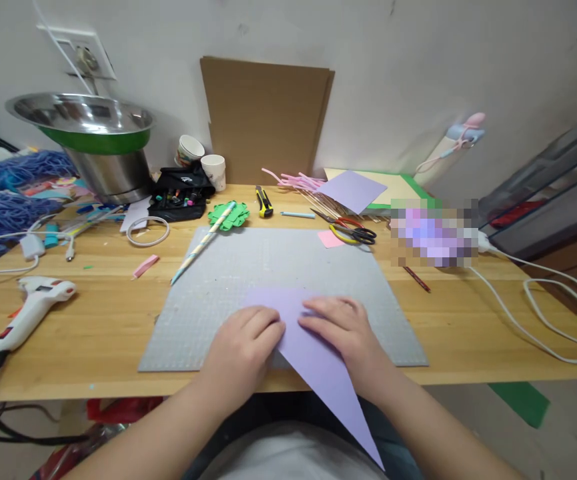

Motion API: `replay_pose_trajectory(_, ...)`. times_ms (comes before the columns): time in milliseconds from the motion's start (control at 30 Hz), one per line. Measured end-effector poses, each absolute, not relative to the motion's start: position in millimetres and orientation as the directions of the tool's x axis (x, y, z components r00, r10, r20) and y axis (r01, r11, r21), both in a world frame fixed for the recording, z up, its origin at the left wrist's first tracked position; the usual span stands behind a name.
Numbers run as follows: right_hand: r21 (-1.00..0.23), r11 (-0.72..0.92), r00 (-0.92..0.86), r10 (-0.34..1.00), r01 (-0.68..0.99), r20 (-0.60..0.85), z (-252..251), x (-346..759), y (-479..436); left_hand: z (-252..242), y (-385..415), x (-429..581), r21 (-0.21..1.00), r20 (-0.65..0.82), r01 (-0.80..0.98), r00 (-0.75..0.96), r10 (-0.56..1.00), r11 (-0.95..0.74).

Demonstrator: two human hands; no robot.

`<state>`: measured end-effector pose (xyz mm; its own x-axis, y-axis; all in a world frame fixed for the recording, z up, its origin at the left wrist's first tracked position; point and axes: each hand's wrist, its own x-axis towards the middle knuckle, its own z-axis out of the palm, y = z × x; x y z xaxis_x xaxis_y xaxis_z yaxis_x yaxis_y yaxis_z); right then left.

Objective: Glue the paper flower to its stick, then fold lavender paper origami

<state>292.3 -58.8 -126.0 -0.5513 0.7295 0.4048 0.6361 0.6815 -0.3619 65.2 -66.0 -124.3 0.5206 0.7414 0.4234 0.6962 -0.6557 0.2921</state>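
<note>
Head camera view, looking down: a person's two bare hands work on a smooth, light-purple sheet of paper (313, 357). The sheet lies partly over a grey gridded cutting mat (288, 260) on a pale wooden desk (103, 313); its long pointed end juts past the front edge, above the person's lap.

The step in hand looks like steadying or shaping this sheet. To do it well, I would keep pressure light and even, hold one edge firm while the other hand smooths, and draw the overhanging point fully onto the mat so that it doesn't crease or bend.

Both forearms come in from the bottom corners and angle inward. The left hand (245, 340) is bent, thumb and fingers drawn together at the sheet's left edge; whether they pinch it or only press down, I cannot tell. The right hand (345, 337) reaches across from the right, palm down, its fingers extended and slightly parted over the paper; its thumb is hidden, so a grip cannot be confirmed. The fingertips of the two hands nearly face each other, with a narrow strip of purple between them.
</note>
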Motion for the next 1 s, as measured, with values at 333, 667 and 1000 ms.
replay_pose_trajectory(333, -0.455, 0.623, -0.545, 0.780, 0.636, 0.307, -146, 307, -64, -127, -77, 49, 0.337, 0.217, 0.829, 0.393, 0.894, -0.446)
replay_pose_trajectory(667, -0.471, 0.366, -0.282, 0.928, 0.803, 0.242, -145, 306, -57, -124, -58, 36, 0.439, 0.119, 0.856, 0.247, 0.962, -0.274)
replay_pose_trajectory(1000, -0.424, 0.135, -0.088, 0.988, 0.895, 0.129, -142, 292, -45, -121, -50, 44, 0.383, 0.097, 0.912, 0.115, 0.989, -0.143)
